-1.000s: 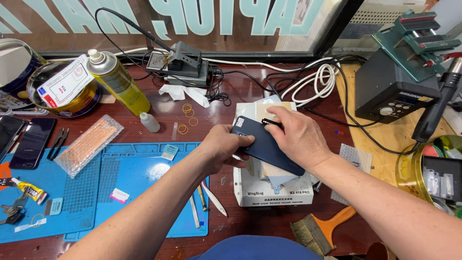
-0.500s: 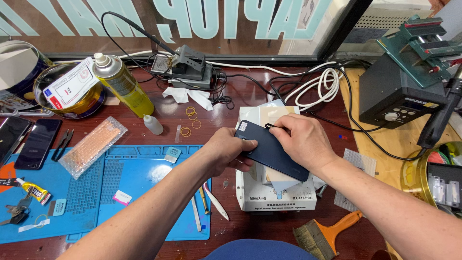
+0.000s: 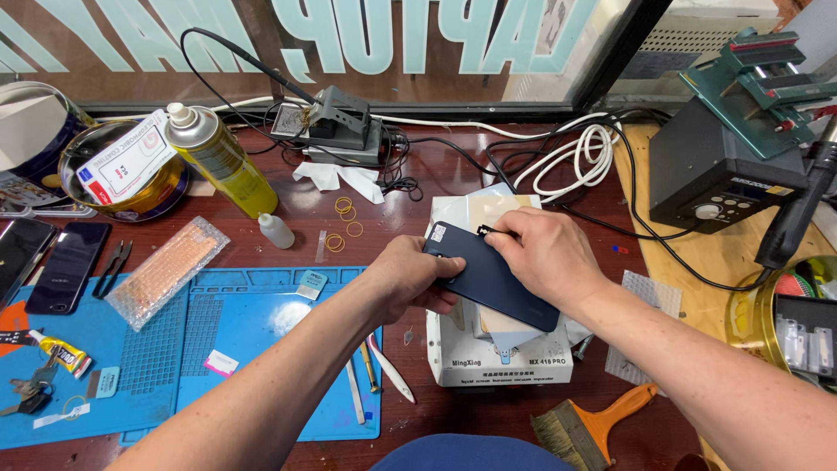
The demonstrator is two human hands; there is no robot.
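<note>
A cluttered repair bench of dark red wood [image 3: 418, 218] is seen below a window with pale lettering. A dark blue phone [image 3: 488, 275] is held back-up over a white heating block [image 3: 501, 358], so that it is carried by that raised surface rather than by the bench. The left hand [image 3: 410, 279] is curled around the phone's near left edge, its fingers pressed together beneath and against the side, apparently to steady it. The right hand [image 3: 540, 257] is laid over the far right part, and a small dark tool tip [image 3: 482, 232] is pinched between thumb and forefinger at the phone's upper edge; what kind of tool cannot be told. Just left of the left fingers a blue silicone mat [image 3: 261, 349] lies with bare room on it. Beyond the right fingertips white cables [image 3: 575, 153] are coiled near.
</note>
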